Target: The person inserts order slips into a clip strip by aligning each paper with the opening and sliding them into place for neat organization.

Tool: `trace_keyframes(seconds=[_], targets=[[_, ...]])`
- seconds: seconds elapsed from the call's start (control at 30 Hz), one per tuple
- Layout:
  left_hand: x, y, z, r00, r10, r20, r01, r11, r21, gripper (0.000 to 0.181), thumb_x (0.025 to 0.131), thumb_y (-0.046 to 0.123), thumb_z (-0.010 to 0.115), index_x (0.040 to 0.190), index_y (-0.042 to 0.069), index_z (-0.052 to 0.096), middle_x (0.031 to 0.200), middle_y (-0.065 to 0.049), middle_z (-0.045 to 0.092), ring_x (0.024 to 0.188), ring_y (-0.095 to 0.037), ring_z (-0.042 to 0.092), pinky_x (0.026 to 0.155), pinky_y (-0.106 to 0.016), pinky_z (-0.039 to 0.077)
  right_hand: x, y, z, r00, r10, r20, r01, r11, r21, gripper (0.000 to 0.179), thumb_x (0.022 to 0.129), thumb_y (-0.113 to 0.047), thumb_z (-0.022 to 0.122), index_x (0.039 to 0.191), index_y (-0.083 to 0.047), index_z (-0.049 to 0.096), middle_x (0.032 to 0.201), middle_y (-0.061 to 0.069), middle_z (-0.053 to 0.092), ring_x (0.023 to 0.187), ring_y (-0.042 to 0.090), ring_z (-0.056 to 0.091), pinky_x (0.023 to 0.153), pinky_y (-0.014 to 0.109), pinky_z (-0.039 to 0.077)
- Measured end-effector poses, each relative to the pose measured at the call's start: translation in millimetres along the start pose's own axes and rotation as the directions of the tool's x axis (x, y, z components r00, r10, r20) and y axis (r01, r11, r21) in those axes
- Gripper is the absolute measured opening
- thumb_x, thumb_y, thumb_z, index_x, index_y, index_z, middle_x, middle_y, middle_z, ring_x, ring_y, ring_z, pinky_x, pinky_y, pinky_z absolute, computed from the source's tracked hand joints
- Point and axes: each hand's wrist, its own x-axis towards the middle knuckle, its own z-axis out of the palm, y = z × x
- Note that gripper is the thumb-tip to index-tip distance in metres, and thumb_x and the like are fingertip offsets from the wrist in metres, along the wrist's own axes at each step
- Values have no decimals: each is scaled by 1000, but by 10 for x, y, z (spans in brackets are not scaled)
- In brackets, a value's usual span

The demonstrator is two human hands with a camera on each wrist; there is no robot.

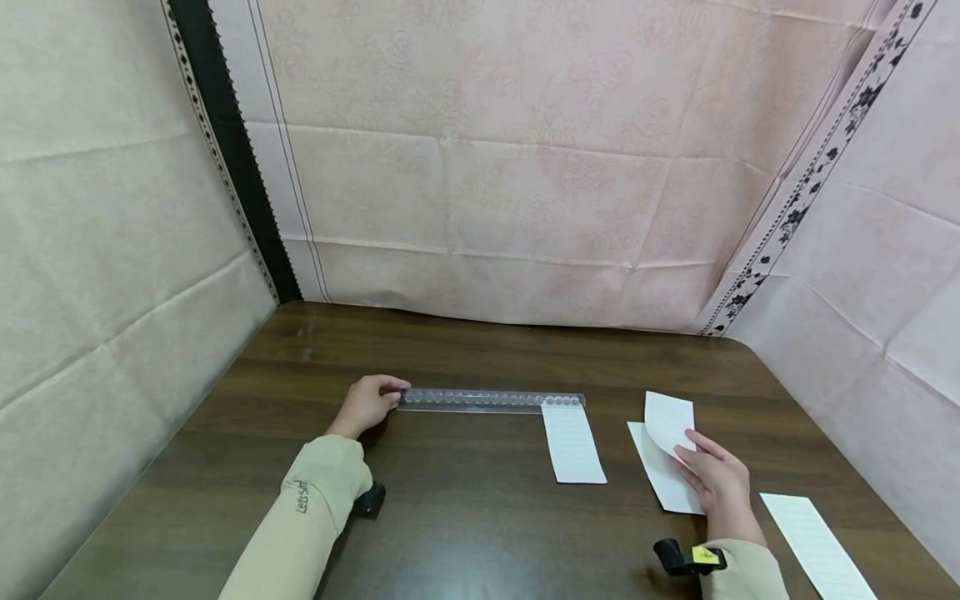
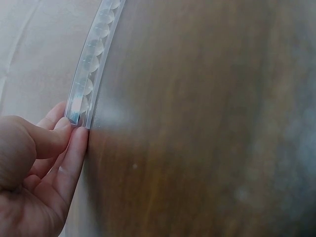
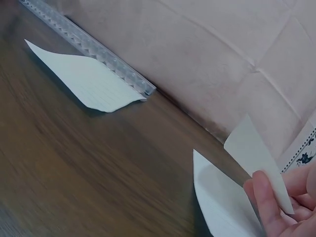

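Observation:
A clear plastic ticket rail (image 1: 480, 401) with a row of round discs inside lies across the table. My left hand (image 1: 369, 403) pinches its left end between thumb and fingers, as the left wrist view shows at the rail's tip (image 2: 76, 106). One white lined paper slip (image 1: 573, 446) has its top edge at the rail's right end and hangs toward me. To the right of it, my right hand (image 1: 716, 477) holds a bent white slip (image 1: 667, 415) between thumb and fingers. Partly hidden under that slip, another paper slip (image 1: 666, 483) lies on the table.
Farther right, a lined white slip (image 1: 817, 546) rests on the brown wooden table (image 1: 480, 517). Pale cloth (image 1: 487, 192) hangs behind the table, with more cloth along both sides. A black wrist camera mount (image 1: 686, 557) sits at my right cuff.

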Motion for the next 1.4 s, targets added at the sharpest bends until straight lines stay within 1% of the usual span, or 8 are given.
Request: trace_keyframes(seconds=[0.3,0.4,0.53,0.7,0.8,0.93,1.13,1.4], targets=[[10,-6,3,1000,-12,5,12,1000,2,22,91,1,57,108,5,69,98,-9,66,76,-17,56,66,-31,46,-23,40,133,999,-12,44,12,1000,2,31,79,8,69,80,-22,70,148,18,23,70,3,57,76,29,52],[13,-12,6,1000,-8,3,8,1000,8,21,91,2,57,108,5,69,99,-10,66,76,-17,55,66,-31,46,-42,48,192,998,-19,52,19,1000,3,35,79,9,68,103,-16,70,146,19,25,73,5,56,77,29,52],[8,-10,5,1000,-2,-3,2,1000,14,21,90,1,58,108,5,69,99,-10,66,75,-18,55,66,-31,46,-68,63,276,997,-34,63,35,999,-11,53,79,8,68,129,0,54,143,19,28,77,6,58,76,29,52],[5,-16,9,1000,-9,-3,9,1000,9,21,90,1,58,108,5,69,97,-9,66,75,-17,55,66,-31,46,-93,81,342,997,-37,68,37,999,7,41,77,8,71,116,-4,65,129,15,37,72,8,61,74,29,52],[8,-18,9,1000,-18,1,18,1000,2,21,91,2,57,108,5,69,97,-9,66,75,-17,55,65,-30,46,-105,84,382,997,-37,68,37,999,1,47,77,5,72,122,-3,61,125,13,39,72,9,61,74,28,52],[10,-5,5,1000,-26,3,26,1000,1,21,91,2,57,108,5,69,97,-9,66,74,-17,55,66,-30,46,-116,98,426,996,-46,83,46,999,-1,53,78,5,71,128,1,55,140,16,29,73,6,60,75,26,52],[7,13,-4,1000,-29,1,29,1000,3,21,91,2,57,108,5,69,96,-9,66,73,-17,55,65,-30,46,-135,115,493,992,-62,108,58,997,44,40,81,9,66,119,-3,63,152,10,13,72,2,59,74,24,52],[11,14,-4,999,-40,1,40,999,4,21,91,2,57,107,6,70,98,-9,66,74,-16,55,65,-29,46,-163,142,634,993,-85,85,84,996,17,45,81,7,67,125,2,57,119,9,38,70,5,60,72,25,52]])
